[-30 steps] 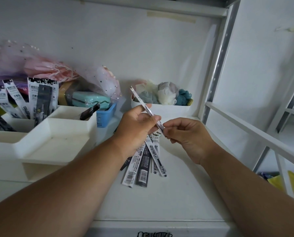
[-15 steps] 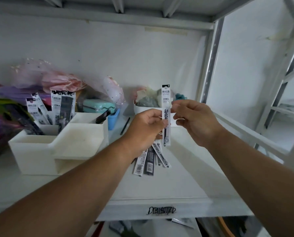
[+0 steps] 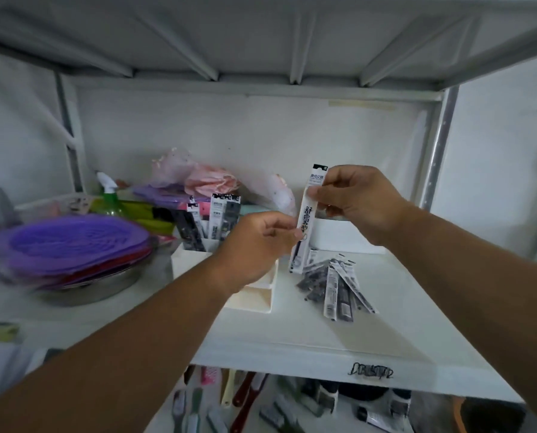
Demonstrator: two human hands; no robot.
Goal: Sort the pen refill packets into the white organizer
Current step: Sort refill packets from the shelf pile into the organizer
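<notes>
Holding packets (image 3: 221, 218): white organizer (image 3: 192, 260)

One refill packet (image 3: 306, 220) is held upright between two hands: the left hand (image 3: 257, 245) and the right hand (image 3: 351, 198). One loose pile of packets (image 3: 335, 284) lies on the shelf (image 3: 385, 323); at least five are countable, the rest overlap. One white organizer (image 3: 254, 295) holds roughly four standing packets (image 3: 217, 220). One purple lid stack (image 3: 73, 245), one green bottle (image 3: 111, 201).
</notes>
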